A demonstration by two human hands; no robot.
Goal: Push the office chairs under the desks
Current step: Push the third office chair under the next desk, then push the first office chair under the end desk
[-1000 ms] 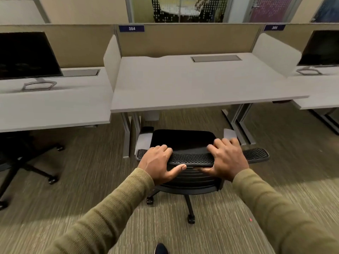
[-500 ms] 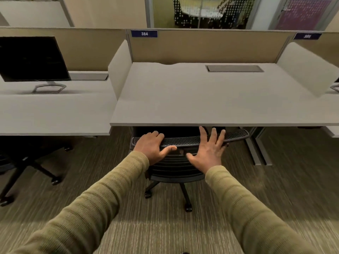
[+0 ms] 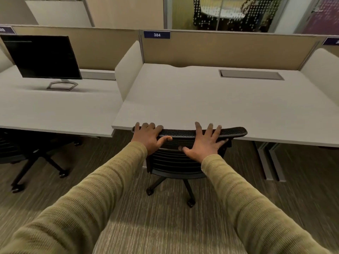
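A black mesh-backed office chair (image 3: 183, 158) stands with its seat hidden under the grey desk (image 3: 220, 99) labelled 384; the top of its backrest meets the desk's front edge. My left hand (image 3: 148, 136) curls over the backrest's top left, thumb in front. My right hand (image 3: 205, 142) lies flat against the backrest's top right with fingers spread, not gripping. The chair's wheeled base (image 3: 189, 195) shows on the carpet below.
A second black chair (image 3: 23, 153) sits partly under the left desk (image 3: 55, 110), which carries a dark monitor (image 3: 42, 55). Tan partitions (image 3: 220, 50) back the desks. Grey desk legs (image 3: 271, 162) stand to the right. Carpet lies behind me.
The chair has rolled forward until its seat went under the desk. My right hand went from gripping the backrest to a flat, spread palm. I have stepped closer.
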